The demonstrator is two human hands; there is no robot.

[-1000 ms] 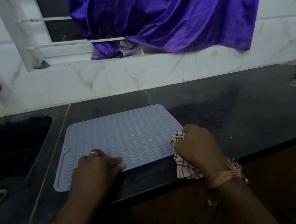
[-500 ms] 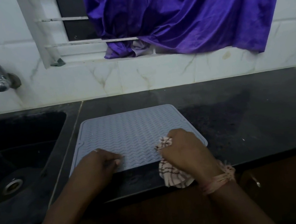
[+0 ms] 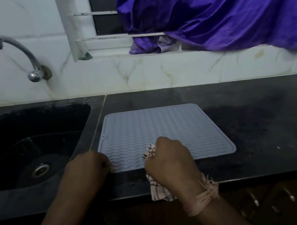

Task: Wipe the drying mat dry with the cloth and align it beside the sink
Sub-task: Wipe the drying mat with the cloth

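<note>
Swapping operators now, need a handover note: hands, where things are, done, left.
Left hand: fingers curled at the drying mat's near left corner, steadying it.
Right hand: grips the bunched cloth on the mat's near edge.
Mat lies flat on the counter, right of the sink.
Done: cloth on mat; dryness can't be judged.
Left: finish wiping, square mat to the sink.

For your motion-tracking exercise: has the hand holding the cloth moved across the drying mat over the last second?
Yes. The right hand with the cloth has slid left, from the drying mat's right front corner toward its front middle.
</note>
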